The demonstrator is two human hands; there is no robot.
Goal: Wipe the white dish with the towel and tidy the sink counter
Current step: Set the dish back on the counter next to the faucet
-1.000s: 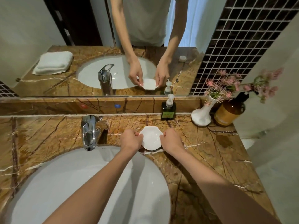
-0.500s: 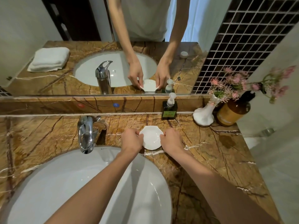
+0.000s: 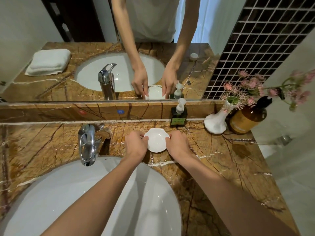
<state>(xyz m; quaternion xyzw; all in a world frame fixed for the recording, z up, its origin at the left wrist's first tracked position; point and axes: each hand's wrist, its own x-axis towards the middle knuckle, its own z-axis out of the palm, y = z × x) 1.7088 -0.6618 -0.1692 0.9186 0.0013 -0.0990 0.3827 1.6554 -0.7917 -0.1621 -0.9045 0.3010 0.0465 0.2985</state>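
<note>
A small white dish (image 3: 156, 140) with a scalloped rim rests on the brown marble counter (image 3: 221, 160), behind the sink and in front of the soap bottle. My left hand (image 3: 135, 145) grips its left rim and my right hand (image 3: 178, 144) grips its right rim, fingers curled on the edge. The folded white towel (image 3: 48, 62) shows only as a reflection in the mirror, at the counter's left end; the real towel is out of view.
A chrome faucet (image 3: 87, 143) stands left of the dish above the white basin (image 3: 85, 201). Behind the dish is a dark green pump bottle (image 3: 178, 116). At the right stand a white vase (image 3: 216, 122) with pink flowers and an amber bottle (image 3: 247, 119).
Both hands stay on the dish, which has hardly moved on the counter. The head camera has tilted slightly, shifting the scene a little in the frame.
</note>
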